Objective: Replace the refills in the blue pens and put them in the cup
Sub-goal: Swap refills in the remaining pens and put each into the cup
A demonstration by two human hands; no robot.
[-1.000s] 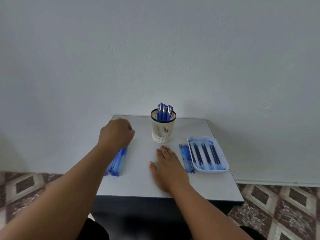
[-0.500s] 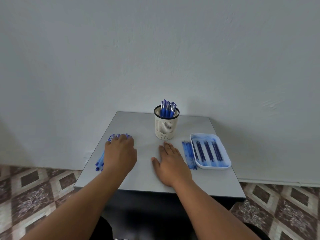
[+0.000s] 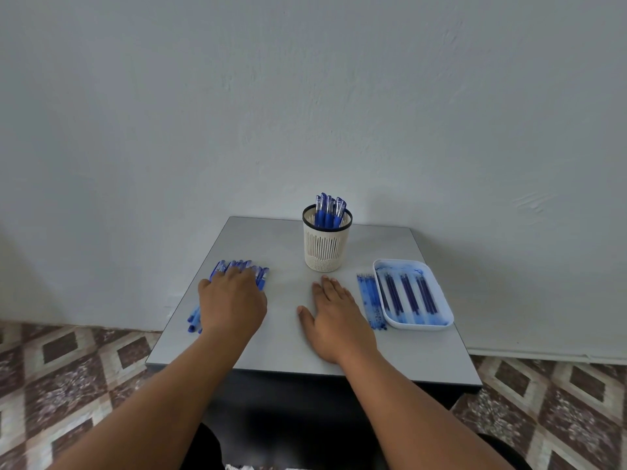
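Against the pale wall stands your grey tabletop (image 3: pixel 288 340), and everything you need lies on it. Toward the back, near the middle, the slotted cream cup (image 3: pixel 326 249) stands upright with several blue pens (image 3: pixel 328 212) already in it, caps up. At the right sits a white tray (image 3: pixel 437 325) holding dark refills (image 3: pixel 409 295) laid lengthwise, and just beside its left wall a second row of lighter blue refills (image 3: pixel 369 300) lies on the bare surface. At the left, close to the edge, is your pile of loose pens (image 3: pixel 259 274). Your left hand (image 3: pixel 232 303) lies on top of that pile, fingers bent down over it; you cannot tell from this view whether it has pinched one pen or only covers the heap. Your right hand (image 3: pixel 334 317) rests flat, fingers straight and together, holding nothing, between the pile and the lighter refills. The pile is where trouble would likely start: its near ends already stick out close to the left edge, so a sweeping grab could roll a pen off onto the tiled floor (image 3: pixel 68 385). Lifting one pen from under the others may drag its neighbours along. Mind the two sets of refills too; they lie side by side, and a hasty reach could take the wrong kind. The cup is tall and light-looking, so a careless knock while dropping a pen in could tip it.
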